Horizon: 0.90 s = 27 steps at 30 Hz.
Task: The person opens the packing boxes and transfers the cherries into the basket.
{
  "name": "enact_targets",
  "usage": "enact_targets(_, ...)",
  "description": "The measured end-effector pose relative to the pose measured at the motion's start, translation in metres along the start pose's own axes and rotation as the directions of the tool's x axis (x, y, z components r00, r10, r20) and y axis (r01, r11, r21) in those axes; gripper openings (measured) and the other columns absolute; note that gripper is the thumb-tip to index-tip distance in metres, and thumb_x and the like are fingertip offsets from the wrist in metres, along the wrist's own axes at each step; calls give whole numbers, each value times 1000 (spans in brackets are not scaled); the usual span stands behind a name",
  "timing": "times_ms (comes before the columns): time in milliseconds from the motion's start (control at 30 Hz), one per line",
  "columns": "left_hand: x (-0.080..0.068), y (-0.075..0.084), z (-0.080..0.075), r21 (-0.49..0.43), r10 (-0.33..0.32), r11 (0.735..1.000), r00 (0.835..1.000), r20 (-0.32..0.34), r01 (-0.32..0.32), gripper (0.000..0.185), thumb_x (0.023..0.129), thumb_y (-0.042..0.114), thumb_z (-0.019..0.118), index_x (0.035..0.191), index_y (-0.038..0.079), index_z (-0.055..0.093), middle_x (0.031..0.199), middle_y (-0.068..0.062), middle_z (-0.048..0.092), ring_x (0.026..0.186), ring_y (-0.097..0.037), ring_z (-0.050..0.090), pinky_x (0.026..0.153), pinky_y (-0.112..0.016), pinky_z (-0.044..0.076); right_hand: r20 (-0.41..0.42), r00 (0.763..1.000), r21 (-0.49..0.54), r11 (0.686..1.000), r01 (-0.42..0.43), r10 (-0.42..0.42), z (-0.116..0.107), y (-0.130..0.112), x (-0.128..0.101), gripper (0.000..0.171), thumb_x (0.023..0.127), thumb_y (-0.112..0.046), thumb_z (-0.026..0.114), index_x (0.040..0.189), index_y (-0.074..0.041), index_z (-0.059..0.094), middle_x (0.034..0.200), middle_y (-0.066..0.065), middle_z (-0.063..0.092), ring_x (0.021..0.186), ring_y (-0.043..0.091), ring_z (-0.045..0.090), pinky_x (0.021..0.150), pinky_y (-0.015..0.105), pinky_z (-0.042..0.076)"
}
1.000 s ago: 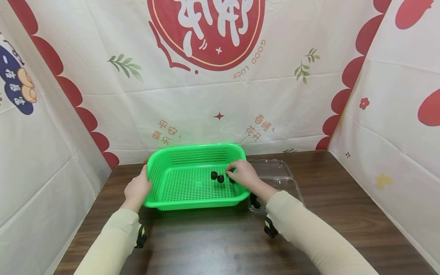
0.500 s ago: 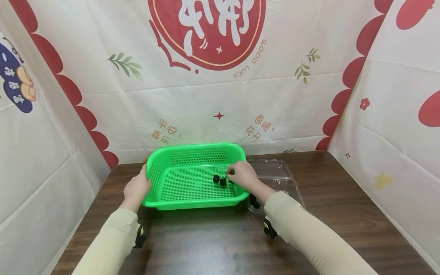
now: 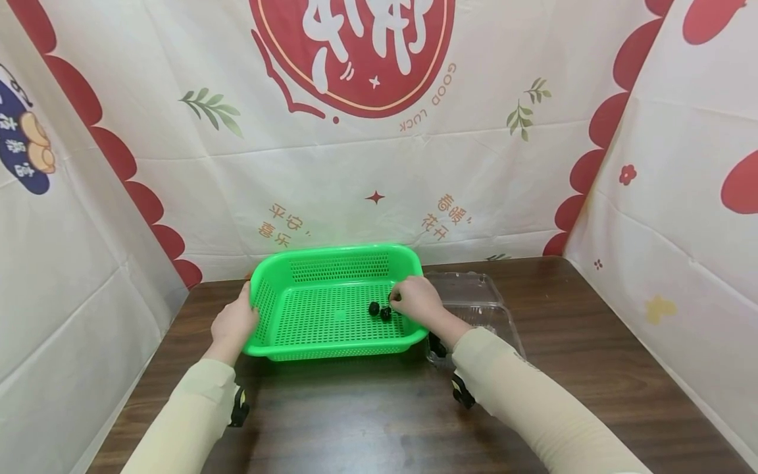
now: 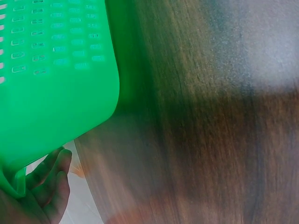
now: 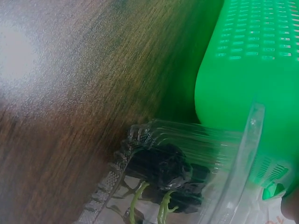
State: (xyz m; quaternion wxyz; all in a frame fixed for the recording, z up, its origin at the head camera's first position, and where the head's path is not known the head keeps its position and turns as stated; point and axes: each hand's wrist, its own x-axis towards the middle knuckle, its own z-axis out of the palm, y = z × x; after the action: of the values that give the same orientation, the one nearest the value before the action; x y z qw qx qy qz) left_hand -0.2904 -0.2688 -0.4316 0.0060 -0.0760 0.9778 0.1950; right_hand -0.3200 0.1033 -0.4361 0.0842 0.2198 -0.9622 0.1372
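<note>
While the left hand point(image 3: 235, 324) grips the basket point(image 3: 308, 352) rim, the right hand point(image 3: 414, 299) pinches a dark fruit inside. Two fruits point(image 3: 379, 311) have rolled closer together beside it, so the basket is slowly filling.

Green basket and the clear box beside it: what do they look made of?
The green perforated basket looks like moulded plastic: uniform glossy colour, regular slots, rounded rim. The clear clamshell box seems thin, see-through plastic with ribbed, crimped edges. The brown table shows wood grain with a sheen, possibly laminate.
</note>
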Motion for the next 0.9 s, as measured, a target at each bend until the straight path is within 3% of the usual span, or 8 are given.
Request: enact_targets(900, -1, 1, -1, -2, 9, 1000, 1000, 0, -9, 68, 99, 17, 49, 155, 3, 13, 107, -28, 62, 76, -32, 58, 61, -47, 45, -8, 1000, -14, 1000, 15, -15, -3, -3, -3, 9, 87, -16, 70, 88, -17, 80, 85, -5, 72, 88, 19, 63, 89, 38, 45)
